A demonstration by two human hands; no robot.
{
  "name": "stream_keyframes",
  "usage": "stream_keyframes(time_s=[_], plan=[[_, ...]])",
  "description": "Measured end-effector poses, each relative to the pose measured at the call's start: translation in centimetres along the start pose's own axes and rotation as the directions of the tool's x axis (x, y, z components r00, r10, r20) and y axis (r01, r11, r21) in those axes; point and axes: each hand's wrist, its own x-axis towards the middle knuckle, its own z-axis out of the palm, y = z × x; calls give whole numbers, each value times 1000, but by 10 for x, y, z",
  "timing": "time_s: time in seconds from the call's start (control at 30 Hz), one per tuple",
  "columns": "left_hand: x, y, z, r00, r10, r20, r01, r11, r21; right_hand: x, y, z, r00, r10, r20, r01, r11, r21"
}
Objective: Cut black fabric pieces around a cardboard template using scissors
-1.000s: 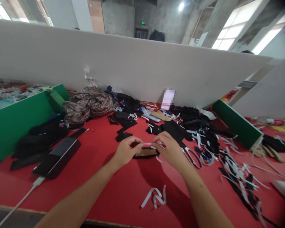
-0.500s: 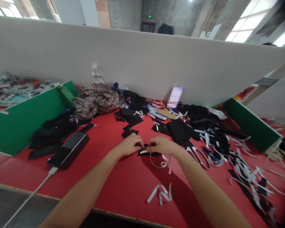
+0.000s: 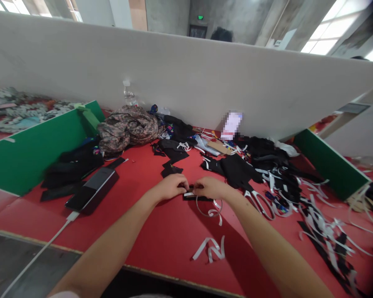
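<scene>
A small folded piece of black fabric [image 3: 191, 198] lies on the red tabletop [image 3: 161, 244] between my hands. A short white strip [image 3: 189, 193] shows on top of it. My left hand [image 3: 175, 186] pinches the left end of the piece with bent fingers. From the other side, my right hand [image 3: 210, 187] has thumb and fingers closed on the right end; its fingertips are partly hidden. A thin bangle hangs at the right wrist. Beyond the left hand lies a black fabric scrap [image 3: 171, 169].
White-handled scissors [image 3: 258, 203] and many white strips lie to the right. Curled strips [image 3: 209, 248] rest in front. A phone [image 3: 87, 192] with a white cable is at left. Behind are patterned cloth [image 3: 127, 126], black fabric [image 3: 236, 167], a bottle [image 3: 129, 95] and a lit phone [image 3: 231, 125].
Both hands keep hold of the black fabric piece, with small finger movements over the white strip. The camera view has shifted slightly.
</scene>
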Motion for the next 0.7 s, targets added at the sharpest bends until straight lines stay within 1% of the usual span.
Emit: stream_keyframes(time_s=[0.13, 0.3, 0.7], plan=[[-1, 3, -3, 998, 48, 34, -48, 999, -2, 3, -2, -2, 999, 30, 32, -29, 999, -30], [-3, 5, -7, 996, 74, 60, -74, 997, -4, 6, -3, -5, 992, 69, 104, -64, 997, -44], [-2, 3, -6, 994, 82, 73, -82, 997, 9, 11, -3, -8, 974, 122, 192, -116, 992, -41]])
